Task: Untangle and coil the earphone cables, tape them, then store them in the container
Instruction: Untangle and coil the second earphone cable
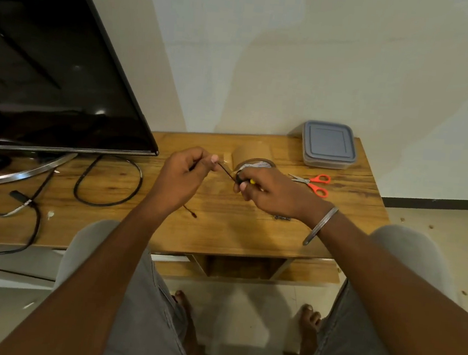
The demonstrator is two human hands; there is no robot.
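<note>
Big black TV screen (52, 57) takes up the whole left side, sitting on its curved metal stand (22, 172) on the wooden tabletop (221, 228), with a thick black power cable (108, 181) looped beside it. None of that is part of the job, just clutter.

At the back right corner there's the container (328, 145), clear plastic with a grey lid that's on for now. In front of it, the brown tape roll (253, 157) stands just behind the hands, and the orange-handled scissors (313, 182) lie to its right, untouched.

Both hands are raised over the middle of the tabletop. The left hand (183, 178) has its fingers pinched tight on a thin black earphone cable (226, 172), which runs taut across to the right hand (266, 191). The right hand's fingers are curled closed around the other part of the cable, and a small yellow bit shows in that grip, though I can't tell what it is. A loose end with a little plug or bud (192, 215) dangles below the left wrist.

My read: this is the untangle/coil stage, nothing taped so far. Next move probably calls for winding the stretched length into loops around the fingers, keeping light tension so it doesn't kink, then freeing one hand for the tape.
</note>
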